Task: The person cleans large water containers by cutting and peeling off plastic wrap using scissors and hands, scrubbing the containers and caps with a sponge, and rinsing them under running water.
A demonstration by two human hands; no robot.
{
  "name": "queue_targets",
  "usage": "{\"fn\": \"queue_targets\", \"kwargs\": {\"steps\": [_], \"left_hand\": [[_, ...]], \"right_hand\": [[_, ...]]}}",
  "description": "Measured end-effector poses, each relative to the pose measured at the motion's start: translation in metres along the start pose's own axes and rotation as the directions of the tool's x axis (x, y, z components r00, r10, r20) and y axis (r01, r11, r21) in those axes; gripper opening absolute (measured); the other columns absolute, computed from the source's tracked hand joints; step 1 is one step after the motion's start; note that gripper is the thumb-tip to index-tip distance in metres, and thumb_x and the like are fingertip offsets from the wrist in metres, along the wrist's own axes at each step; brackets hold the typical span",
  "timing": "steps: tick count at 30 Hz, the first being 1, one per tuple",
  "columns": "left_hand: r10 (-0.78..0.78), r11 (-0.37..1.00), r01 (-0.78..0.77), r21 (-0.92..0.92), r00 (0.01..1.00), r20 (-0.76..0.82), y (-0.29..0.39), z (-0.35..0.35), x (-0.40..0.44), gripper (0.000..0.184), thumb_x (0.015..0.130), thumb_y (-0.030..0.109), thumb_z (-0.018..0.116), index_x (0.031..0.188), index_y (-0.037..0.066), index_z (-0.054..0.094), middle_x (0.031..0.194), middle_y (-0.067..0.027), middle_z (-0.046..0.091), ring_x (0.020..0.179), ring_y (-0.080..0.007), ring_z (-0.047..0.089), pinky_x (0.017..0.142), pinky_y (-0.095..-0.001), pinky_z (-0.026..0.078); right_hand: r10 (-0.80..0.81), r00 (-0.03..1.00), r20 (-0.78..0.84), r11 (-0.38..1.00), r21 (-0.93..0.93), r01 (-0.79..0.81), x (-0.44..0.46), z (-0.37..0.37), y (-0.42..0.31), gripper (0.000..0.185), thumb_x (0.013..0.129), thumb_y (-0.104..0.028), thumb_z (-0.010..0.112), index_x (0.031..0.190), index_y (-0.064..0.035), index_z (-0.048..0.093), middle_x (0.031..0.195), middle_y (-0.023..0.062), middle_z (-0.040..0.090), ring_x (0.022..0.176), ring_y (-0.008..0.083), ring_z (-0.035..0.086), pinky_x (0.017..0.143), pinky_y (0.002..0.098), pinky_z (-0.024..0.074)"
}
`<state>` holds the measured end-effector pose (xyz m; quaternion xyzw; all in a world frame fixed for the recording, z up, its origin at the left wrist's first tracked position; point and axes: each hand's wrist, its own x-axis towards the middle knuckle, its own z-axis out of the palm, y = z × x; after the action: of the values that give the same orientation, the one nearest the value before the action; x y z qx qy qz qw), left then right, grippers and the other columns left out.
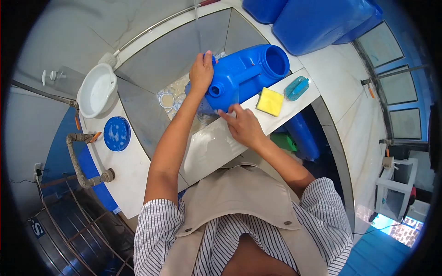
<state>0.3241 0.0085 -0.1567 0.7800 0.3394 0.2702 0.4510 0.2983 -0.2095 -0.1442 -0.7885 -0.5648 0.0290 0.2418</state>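
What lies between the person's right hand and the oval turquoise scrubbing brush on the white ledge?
A square yellow sponge lies on the ledge between the right hand and the brush, in the head view.

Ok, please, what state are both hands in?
Left hand: at the blue jug; grip cannot be told.
Right hand: partly open, nothing visibly held.

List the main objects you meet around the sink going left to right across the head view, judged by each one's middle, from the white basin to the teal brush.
White plastic basin, round blue lid, blue plastic jerrycan, yellow sponge, teal scrubbing brush.
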Motion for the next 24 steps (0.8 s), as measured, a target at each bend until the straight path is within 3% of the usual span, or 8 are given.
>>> {"fn": "queue_targets", "kwargs": {"steps": [1, 3, 6, 9, 12, 19, 22, 24], "left_hand": [[0.004, 1.0, -0.004, 0.003, 1.0, 0.001, 0.001, -0.002, 0.006, 0.045, 0.092, 0.043, 0.039, 0.089, 0.001, 0.056, 0.084, -0.0206, 0.065, 0.081, -0.0376, 0.062, 0.071, -0.0446, 0.047], [-0.224, 0.819, 0.279, -0.501, 0.96, 0.168, 0.002, -0.007, 0.028, 0.038, 0.091, 0.036, 0.043, 0.084, 0.001, 0.056, 0.076, -0.0155, 0.063, 0.071, -0.0269, 0.063, 0.063, -0.0356, 0.05], [-0.241, 0.66, 0.334, -0.673, 0.943, 0.232, 0.002, -0.008, 0.08, 0.03, 0.089, 0.028, 0.045, 0.084, 0.0, 0.052, 0.068, -0.0116, 0.057, 0.061, -0.0199, 0.058, 0.054, -0.0286, 0.049], [-0.377, 0.465, 0.417, -0.781, 0.891, 0.251, 0.003, 0.004, 0.137, 0.027, 0.087, 0.025, 0.045, 0.087, -0.001, 0.047, 0.066, -0.0131, 0.052, 0.054, -0.0209, 0.053, 0.046, -0.0305, 0.046], [-0.456, 0.356, 0.586, -0.728, 0.789, 0.412, -0.01, 0.011, 0.18, 0.032, 0.088, 0.028, 0.046, 0.096, -0.003, 0.042, 0.09, -0.0214, 0.053, 0.057, -0.0213, 0.051, 0.046, -0.0293, 0.045], [-0.218, 0.307, 0.649, -0.697, 0.76, 0.612, -0.024, 0.017, 0.197, 0.023, 0.085, 0.007, 0.045, 0.104, -0.005, 0.045, 0.087, -0.0189, 0.056, 0.056, -0.0127, 0.05, 0.046, -0.019, 0.043], [-0.128, 0.194, 0.722, -0.664, 0.69, 0.712, -0.002, -0.004, 0.146, 0.026, 0.08, 0.0, 0.047, 0.105, -0.007, 0.047, 0.087, -0.0176, 0.058, 0.062, -0.0141, 0.056, 0.052, -0.0182, 0.048], [-0.158, 0.609, 0.67, -0.426, 0.628, 0.762, 0.015, -0.015, 0.116, 0.023, 0.081, 0.002, 0.048, 0.102, -0.004, 0.05, 0.087, -0.0158, 0.059, 0.065, -0.0137, 0.058, 0.054, -0.0191, 0.049]], "right_hand": [[-0.048, 0.996, 0.078, 0.999, -0.008, 0.049, -0.011, 0.003, 0.002, 0.042, 0.073, -0.003, 0.058, 0.114, -0.0112, 0.06, 0.095, 0.0077, 0.051, 0.079, 0.0259, 0.054, 0.07, 0.0368, 0.0431], [-0.097, 0.984, 0.152, 0.995, -0.015, 0.1, -0.019, 0.006, 0.012, 0.044, 0.072, -0.002, 0.059, 0.114, -0.0119, 0.06, 0.098, 0.0086, 0.052, 0.083, 0.0275, 0.053, 0.074, 0.0371, 0.0436], [-0.202, 0.978, 0.055, 0.976, 0.094, 0.197, -0.003, -0.003, 0.02, 0.043, 0.073, -0.008, 0.064, 0.116, -0.0085, 0.058, 0.104, 0.0107, 0.052, 0.095, 0.0291, 0.052, 0.083, 0.0383, 0.0414], [-0.136, 0.969, -0.205, 0.987, 0.059, 0.151, 0.061, -0.031, 0.02, 0.049, 0.071, -0.018, 0.07, 0.116, -0.0057, 0.056, 0.111, 0.0128, 0.052, 0.1, 0.0298, 0.05, 0.089, 0.0405, 0.0392], [-0.262, 0.959, -0.109, 0.965, -0.024, 0.261, 0.093, -0.033, 0.036, 0.054, 0.069, -0.024, 0.073, 0.117, -0.0073, 0.055, 0.116, 0.0131, 0.051, 0.101, 0.03, 0.049, 0.09, 0.0411, 0.0401], [-0.386, 0.922, 0.042, 0.915, 0.145, 0.376, 0.108, -0.043, 0.073, 0.037, 0.073, -0.015, 0.069, 0.109, -0.0081, 0.063, 0.113, 0.0107, 0.055, 0.096, 0.0289, 0.052, 0.087, 0.0362, 0.0445], [-0.299, 0.953, 0.052, 0.846, 0.477, 0.239, 0.138, -0.037, 0.105, 0.028, 0.077, -0.006, 0.06, 0.105, -0.0065, 0.065, 0.095, 0.0102, 0.061, 0.081, 0.0241, 0.057, 0.079, 0.033, 0.0478], [0.107, 0.889, 0.445, 0.541, 0.724, -0.427, 0.159, -0.036, 0.116, 0.024, 0.079, -0.002, 0.048, 0.096, -0.0015, 0.065, 0.085, 0.0137, 0.065, 0.077, 0.0251, 0.062, 0.076, 0.0343, 0.0492]]}}
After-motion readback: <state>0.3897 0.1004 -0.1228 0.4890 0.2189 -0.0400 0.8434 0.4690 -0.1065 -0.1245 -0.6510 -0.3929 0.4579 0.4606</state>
